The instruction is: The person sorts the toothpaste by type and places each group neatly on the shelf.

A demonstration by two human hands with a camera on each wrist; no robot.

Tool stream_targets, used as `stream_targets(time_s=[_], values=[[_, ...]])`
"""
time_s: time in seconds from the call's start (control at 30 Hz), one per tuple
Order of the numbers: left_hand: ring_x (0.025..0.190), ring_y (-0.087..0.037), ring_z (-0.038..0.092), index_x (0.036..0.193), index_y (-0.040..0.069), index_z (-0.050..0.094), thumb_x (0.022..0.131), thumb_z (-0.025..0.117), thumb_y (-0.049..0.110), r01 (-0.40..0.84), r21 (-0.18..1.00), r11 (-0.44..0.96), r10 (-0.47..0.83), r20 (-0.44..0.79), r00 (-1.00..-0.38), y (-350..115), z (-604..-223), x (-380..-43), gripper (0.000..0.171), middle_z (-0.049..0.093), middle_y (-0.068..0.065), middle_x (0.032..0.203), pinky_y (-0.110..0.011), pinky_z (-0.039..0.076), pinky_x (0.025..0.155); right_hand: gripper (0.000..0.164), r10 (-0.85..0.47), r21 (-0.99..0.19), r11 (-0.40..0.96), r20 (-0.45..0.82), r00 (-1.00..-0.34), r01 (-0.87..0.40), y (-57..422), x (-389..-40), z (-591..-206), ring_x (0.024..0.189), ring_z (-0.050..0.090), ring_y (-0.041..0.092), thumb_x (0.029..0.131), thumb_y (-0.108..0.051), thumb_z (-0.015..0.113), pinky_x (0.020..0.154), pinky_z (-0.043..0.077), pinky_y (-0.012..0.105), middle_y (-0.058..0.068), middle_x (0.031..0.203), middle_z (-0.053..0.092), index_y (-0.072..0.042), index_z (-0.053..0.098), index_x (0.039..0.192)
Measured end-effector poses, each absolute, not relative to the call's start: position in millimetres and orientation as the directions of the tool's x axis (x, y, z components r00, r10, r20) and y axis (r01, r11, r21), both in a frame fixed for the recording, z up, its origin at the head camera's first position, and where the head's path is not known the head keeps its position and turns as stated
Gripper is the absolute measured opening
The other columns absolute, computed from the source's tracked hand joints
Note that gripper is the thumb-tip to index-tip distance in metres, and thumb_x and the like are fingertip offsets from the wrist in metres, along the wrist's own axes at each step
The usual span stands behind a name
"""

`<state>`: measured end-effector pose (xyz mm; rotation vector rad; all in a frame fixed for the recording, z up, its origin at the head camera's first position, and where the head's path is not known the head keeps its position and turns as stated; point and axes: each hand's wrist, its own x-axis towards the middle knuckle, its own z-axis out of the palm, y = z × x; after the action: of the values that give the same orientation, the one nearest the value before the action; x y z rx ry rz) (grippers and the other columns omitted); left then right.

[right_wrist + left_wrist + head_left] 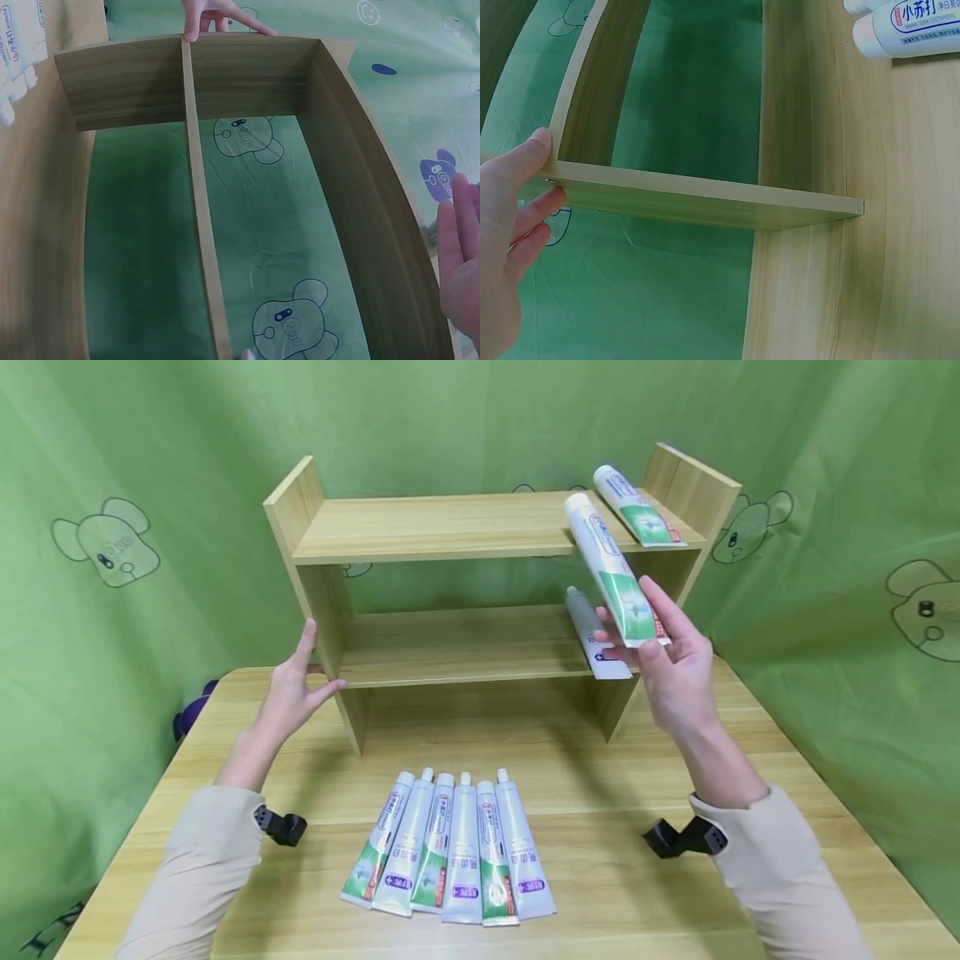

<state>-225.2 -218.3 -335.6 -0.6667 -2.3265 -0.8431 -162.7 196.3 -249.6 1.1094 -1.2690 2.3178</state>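
Observation:
My right hand [678, 672] pinches the crimped end of a green-and-white toothpaste tube [611, 568], its white cap pointing up and left, in front of the upper shelf. My left hand [291, 693] rests against the left side panel of the wooden rack [450, 531]; its thumb touches the front edge at the lower shelf, and in the left wrist view its fingers [534, 219] lie on the panel's outer face. Another green-and-white tube [637, 508] lies at the upper shelf's right end. Below it, a pale tube with a purple label [592, 631] lies on the lower shelf, partly behind my right fingers.
Several toothpaste tubes [462, 852], green-and-white alternating with pale ones, lie in a fanned row on the wooden table [600, 877] in front of the rack. Green curtains [465, 427] hang behind and on both sides. A purple object [193, 710] shows beyond the table's left edge.

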Motion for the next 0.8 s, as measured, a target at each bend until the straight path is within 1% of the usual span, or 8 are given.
stream_targets(time_s=[0.17, 0.27, 0.3, 0.43, 0.53, 0.67, 0.8], values=[[0.084, -0.044, 0.061, 0.144, 0.041, -0.005, 0.072, 0.074, -0.001, 0.619, 0.404, 0.674, 0.251, 0.662, -0.706, -218, -336, -225, 0.115, 0.032, -0.035, 0.136, -0.051, 0.054, 0.070, 0.054, -0.158, -0.593, -0.594, 0.748, -0.645, -0.543, 196, -165, -240, 0.091, 0.065, 0.030, 0.088, -0.002, 0.057, 0.081, 0.055, 0.033, 0.027, 0.116, 0.056, 0.005, 0.034, 0.137], [0.084, -0.044, 0.061, 0.144, 0.040, -0.005, 0.071, 0.074, 0.000, 0.619, 0.405, 0.673, 0.250, 0.662, -0.706, -218, -336, -226, 0.115, 0.032, -0.036, 0.136, -0.051, 0.054, 0.070, 0.053, -0.169, -0.603, -0.584, 0.745, -0.645, -0.543, 196, -167, -233, 0.090, 0.065, 0.030, 0.089, 0.000, 0.052, 0.079, 0.055, 0.033, 0.026, 0.113, 0.059, 0.007, 0.031, 0.137], [0.084, -0.045, 0.061, 0.144, 0.040, -0.005, 0.071, 0.074, 0.000, 0.619, 0.406, 0.673, 0.250, 0.662, -0.706, -219, -337, -226, 0.115, 0.032, -0.036, 0.135, -0.051, 0.054, 0.070, 0.053, -0.164, -0.613, -0.567, 0.739, -0.654, -0.550, 196, -167, -232, 0.088, 0.065, 0.029, 0.090, 0.001, 0.051, 0.078, 0.056, 0.032, 0.025, 0.112, 0.060, 0.008, 0.030, 0.137], [0.084, -0.045, 0.061, 0.144, 0.041, -0.005, 0.072, 0.074, 0.000, 0.619, 0.404, 0.674, 0.250, 0.663, -0.706, -219, -337, -226, 0.115, 0.032, -0.035, 0.136, -0.051, 0.054, 0.069, 0.052, -0.117, -0.673, -0.422, 0.705, -0.700, -0.607, 195, -169, -226, 0.081, 0.066, 0.021, 0.090, 0.001, 0.046, 0.072, 0.056, 0.027, 0.018, 0.108, 0.063, 0.010, 0.025, 0.137], [0.083, -0.044, 0.061, 0.144, 0.041, -0.005, 0.071, 0.075, 0.000, 0.627, 0.395, 0.672, 0.254, 0.672, -0.696, -219, -338, -227, 0.116, 0.033, -0.036, 0.134, -0.052, 0.053, 0.072, 0.052, -0.080, -0.709, -0.340, 0.676, -0.733, -0.618, 193, -170, -222, 0.078, 0.066, 0.018, 0.089, 0.002, 0.046, 0.072, 0.056, 0.025, 0.015, 0.108, 0.062, 0.010, 0.027, 0.137], [0.081, -0.043, 0.062, 0.144, 0.041, -0.005, 0.070, 0.075, -0.001, 0.639, 0.383, 0.667, 0.260, 0.684, -0.682, -219, -340, -227, 0.117, 0.035, -0.037, 0.132, -0.053, 0.052, 0.076, 0.051, -0.044, -0.727, -0.299, 0.657, -0.752, -0.618, 191, -174, -219, 0.079, 0.065, 0.016, 0.086, 0.004, 0.046, 0.072, 0.056, 0.024, 0.015, 0.110, 0.060, 0.010, 0.032, 0.135], [0.080, -0.043, 0.062, 0.144, 0.042, -0.005, 0.071, 0.074, -0.001, 0.639, 0.385, 0.666, 0.259, 0.684, -0.681, -219, -340, -228, 0.116, 0.034, -0.037, 0.133, -0.052, 0.052, 0.076, 0.050, -0.016, -0.732, -0.255, 0.656, -0.754, -0.632, 191, -179, -216, 0.075, 0.065, 0.014, 0.086, 0.001, 0.049, 0.069, 0.056, 0.023, 0.013, 0.104, 0.063, 0.011, 0.036, 0.133]])
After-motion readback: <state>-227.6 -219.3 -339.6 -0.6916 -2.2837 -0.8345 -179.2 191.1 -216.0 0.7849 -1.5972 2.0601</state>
